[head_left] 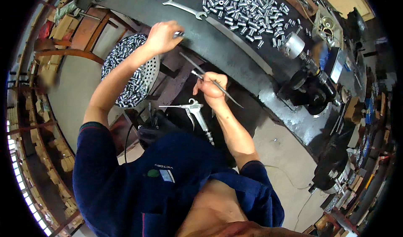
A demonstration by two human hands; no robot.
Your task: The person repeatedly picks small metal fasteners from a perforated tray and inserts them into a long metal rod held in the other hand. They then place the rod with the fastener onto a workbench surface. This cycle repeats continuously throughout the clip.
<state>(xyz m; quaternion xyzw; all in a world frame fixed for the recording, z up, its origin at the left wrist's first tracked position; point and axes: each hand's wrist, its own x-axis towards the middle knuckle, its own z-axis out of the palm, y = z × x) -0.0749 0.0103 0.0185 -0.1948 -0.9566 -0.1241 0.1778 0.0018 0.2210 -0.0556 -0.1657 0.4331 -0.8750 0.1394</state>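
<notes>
Left hand: your left hand (161, 36) is raised over the edge of the dark workbench (218, 48), fingers pinched shut around a small metal sleeve (179, 34) that shows only at your fingertips.
Right hand: your right hand (211, 87) is closed in a fist around a thin metal file (212, 81), gripping it near its middle.
File: the thin file runs slantwise through your right fist, one end reaching up and left toward your left hand, the other sticking out past your knuckles to the lower right.
Sleeve: the small sleeve sits just above and to the left of the file's upper tip; whether the two touch cannot be told.
Basket: a round perforated metal basket (152, 71) full of shiny sleeves lies below and to the left of your left hand, under your left forearm.
Loose pile: a spread of sleeves (247, 6) covers the bench top, well beyond your left hand to the right.
Wrenches: two wrenches (184, 8) lie on the bench just above your left hand.
Air gun: a metal air blow gun (191, 109) hangs just below your right hand, its nozzle pointing left.
Motor: a small bench motor with a round metal head (294, 46) stands well to the right of both hands.
</notes>
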